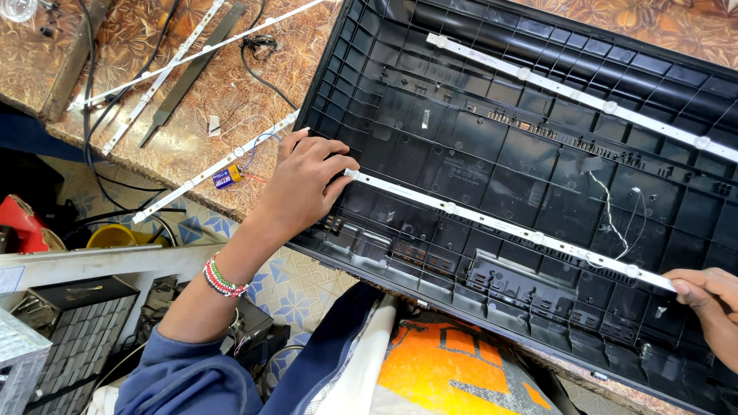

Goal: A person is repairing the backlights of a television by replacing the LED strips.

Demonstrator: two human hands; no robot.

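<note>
The left hand presses its fingertips on the near end of a white light strip, a loose grip, not clenched; the right hand pinches the strip's far end. The strip lies inside a black ribbed plastic back shell, which also holds a second white strip. The shell rests on the patterned brown worktop, beside spare strips and a small blue battery.
</note>
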